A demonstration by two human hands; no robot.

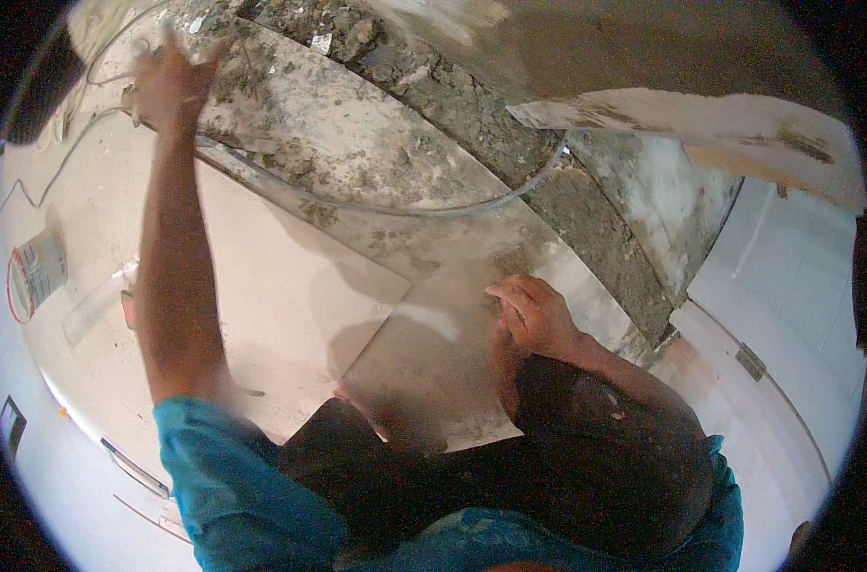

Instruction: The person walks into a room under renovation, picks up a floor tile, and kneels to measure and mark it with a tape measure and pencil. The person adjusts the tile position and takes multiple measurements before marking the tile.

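My left arm stretches far out to the upper left. Its hand [171, 91], smeared by motion, is over dusty ground beside thin cables [109, 76]; whether it grips anything does not show. Nearer to me, my right hand [538, 315] is closed with curled fingers, by my bent knee and above a dusty floor tile [452, 343]. What it holds, if anything, is hidden. A pale, cleaner tile [290, 286] adjoins the dusty one on the left. Beyond both tiles, a grey hose or cable [424, 210] curves across the floor.
A strip of broken rubble [462, 100] runs diagonally from the upper middle to the right, between dirty slabs [347, 105]. A plastered wall [643, 57] rises at upper right, and a white door-like panel [786, 257] stands at right. A white bucket [42, 272] lies at far left.
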